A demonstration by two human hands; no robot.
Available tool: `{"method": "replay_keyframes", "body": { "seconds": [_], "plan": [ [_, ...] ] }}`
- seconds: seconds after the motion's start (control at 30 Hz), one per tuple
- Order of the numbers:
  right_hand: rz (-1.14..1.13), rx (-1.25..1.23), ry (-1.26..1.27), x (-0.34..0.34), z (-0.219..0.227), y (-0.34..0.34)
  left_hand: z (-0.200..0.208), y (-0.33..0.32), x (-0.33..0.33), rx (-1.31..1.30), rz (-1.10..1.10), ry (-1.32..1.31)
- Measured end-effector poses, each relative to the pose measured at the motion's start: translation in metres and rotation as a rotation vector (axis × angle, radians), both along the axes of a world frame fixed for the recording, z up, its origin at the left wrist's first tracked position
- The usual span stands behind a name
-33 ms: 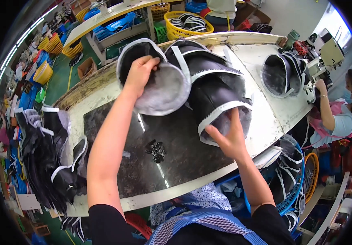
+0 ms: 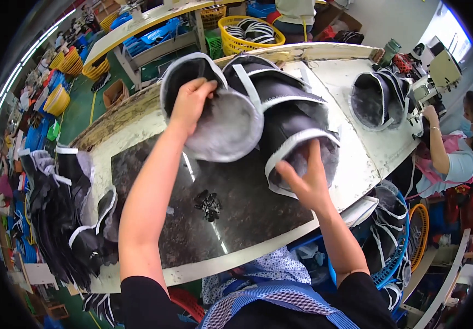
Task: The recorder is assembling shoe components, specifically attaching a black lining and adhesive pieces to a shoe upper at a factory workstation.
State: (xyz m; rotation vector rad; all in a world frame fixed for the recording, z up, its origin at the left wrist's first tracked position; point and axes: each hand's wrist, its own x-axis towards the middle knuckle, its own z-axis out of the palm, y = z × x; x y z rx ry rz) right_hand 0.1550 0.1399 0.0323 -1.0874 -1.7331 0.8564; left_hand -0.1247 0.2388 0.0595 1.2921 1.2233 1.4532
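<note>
My left hand [image 2: 191,104] is closed on a black shoe upper [image 2: 228,123] with grey fleece lining and white edging. It pinches the upper at the middle, and the lining faces up. Beside it, overlapping black uppers [image 2: 288,120] with the same white edges form a row on the table. My right hand [image 2: 312,183] reaches into the mouth of the nearest one, its thumb and fingers spread apart. Part of its fingers lies against the grey lining. Below my left hand, a small heap of shiny black pieces [image 2: 208,205] rests on the dark mat [image 2: 253,219].
Flat black pieces [image 2: 55,208] with white strips pile up at the table's left. More uppers [image 2: 379,98] stand at the far right, near a person [image 2: 450,148] at a sewing machine [image 2: 442,71]. A blue basket [image 2: 404,241] sits low right, a yellow basket [image 2: 253,38] beyond the table.
The upper in my left hand has shifted slightly right and toward me. My right hand has barely moved, still at the mouth of the nearest upper.
</note>
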Motion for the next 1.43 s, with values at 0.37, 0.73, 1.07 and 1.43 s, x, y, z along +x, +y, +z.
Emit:
{"method": "replay_keyframes", "body": {
  "seconds": [0.37,0.73,1.07,1.43],
  "plan": [
    [-0.291,-0.313,0.601,0.089,-0.090,0.121,-0.088,-0.007,0.150,0.049,-0.004,0.026],
    [-0.493,0.475,0.305,0.039,-0.021,0.003,0.017,-0.117,0.068,0.156,-0.446,0.683],
    [0.514,0.265,-0.301,-0.086,-0.028,-0.047,0.021,-0.401,-0.121,0.120,0.946,0.482],
    [0.389,0.507,-0.987,-0.091,-0.021,-0.046,-0.070,-0.453,-0.124,-0.180,1.369,1.116]
  ]
}}
